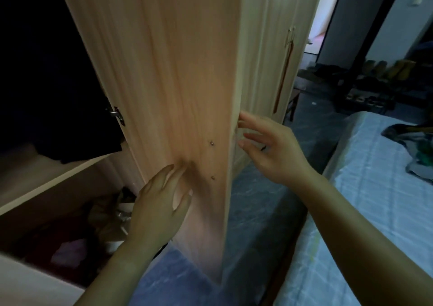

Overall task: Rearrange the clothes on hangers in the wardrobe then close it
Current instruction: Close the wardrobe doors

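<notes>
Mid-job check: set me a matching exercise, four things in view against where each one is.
Things: 1 left hand; 2 right hand; 3 dark hanging garment; 4 pale blue bed cover.
Places: A at the frame's right; B flat on the inner face of the light wooden wardrobe door; C inside the open wardrobe; D fingers spread by that door's free edge.
Pairs: 1-B; 2-D; 3-C; 4-A.

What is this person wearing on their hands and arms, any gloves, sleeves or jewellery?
No gloves: the left hand and right hand are bare, and no sleeve, watch or bracelet shows on either forearm within the picture. One small dark mark sits near the base of a right-hand finger; ring or thread, it is too blurred to tell.
</notes>
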The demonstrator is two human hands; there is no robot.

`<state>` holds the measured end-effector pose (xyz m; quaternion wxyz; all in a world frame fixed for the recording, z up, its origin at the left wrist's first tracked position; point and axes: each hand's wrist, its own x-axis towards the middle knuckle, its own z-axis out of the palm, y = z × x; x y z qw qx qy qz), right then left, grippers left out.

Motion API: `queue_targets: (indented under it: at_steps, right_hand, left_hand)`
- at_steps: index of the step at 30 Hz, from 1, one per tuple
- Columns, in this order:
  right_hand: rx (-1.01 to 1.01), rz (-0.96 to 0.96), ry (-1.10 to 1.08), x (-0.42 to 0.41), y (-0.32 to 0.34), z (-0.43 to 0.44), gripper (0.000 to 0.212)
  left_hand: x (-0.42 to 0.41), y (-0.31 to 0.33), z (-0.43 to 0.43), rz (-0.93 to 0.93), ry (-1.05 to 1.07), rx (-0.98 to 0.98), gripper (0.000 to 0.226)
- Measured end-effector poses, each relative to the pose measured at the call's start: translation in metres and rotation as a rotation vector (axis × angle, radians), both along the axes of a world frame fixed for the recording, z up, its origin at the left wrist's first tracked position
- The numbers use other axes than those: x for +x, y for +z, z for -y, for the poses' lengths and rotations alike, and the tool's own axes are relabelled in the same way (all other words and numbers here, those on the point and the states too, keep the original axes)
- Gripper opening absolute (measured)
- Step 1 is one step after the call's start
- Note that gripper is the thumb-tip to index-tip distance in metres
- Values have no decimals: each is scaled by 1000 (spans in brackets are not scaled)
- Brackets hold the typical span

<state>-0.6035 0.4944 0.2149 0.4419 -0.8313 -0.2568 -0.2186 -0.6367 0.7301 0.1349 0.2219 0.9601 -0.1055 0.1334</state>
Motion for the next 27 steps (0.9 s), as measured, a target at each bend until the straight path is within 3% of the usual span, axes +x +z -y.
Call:
queue_targets:
  at_steps: [7,14,17,21,27]
  right_hand:
    - [211,7,84,-4,3,-17,40]
    - [199,135,283,-30,4,-66,35]
    - [187,72,390,-43,-3,-106,45]
    - [77,-118,577,-52,4,-161,73]
    - [-49,67,537,-34,8,-242,77]
  left_hand:
    - [-17,8,11,31,45,16,68]
    - [-54,10,-14,64,114,-35,61]
    - [-74,8,-39,110,183,-34,58]
    - [-103,15,-79,166,343,5,59]
    - [-129,21,-158,191,551,11,64]
